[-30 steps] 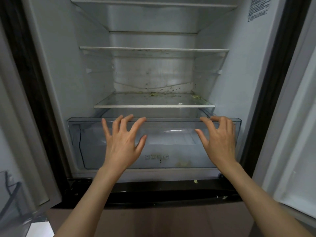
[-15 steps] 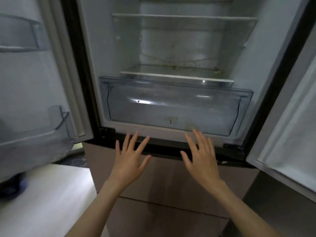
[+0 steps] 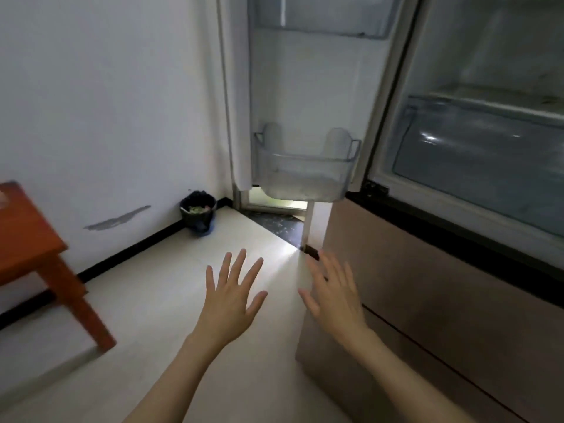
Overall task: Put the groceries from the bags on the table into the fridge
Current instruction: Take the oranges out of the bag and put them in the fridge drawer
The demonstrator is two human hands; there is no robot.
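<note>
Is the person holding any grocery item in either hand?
No, the left hand and the right hand are both spread open and hold nothing.

Open fridge, clear drawer shut

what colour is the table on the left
Reddish-orange; the table shows at the left edge of the head view.

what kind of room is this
Probably a home kitchen or a corner of one: an open fridge with a clear door bin, a small lined waste bin and a red-brown wooden table.
</note>
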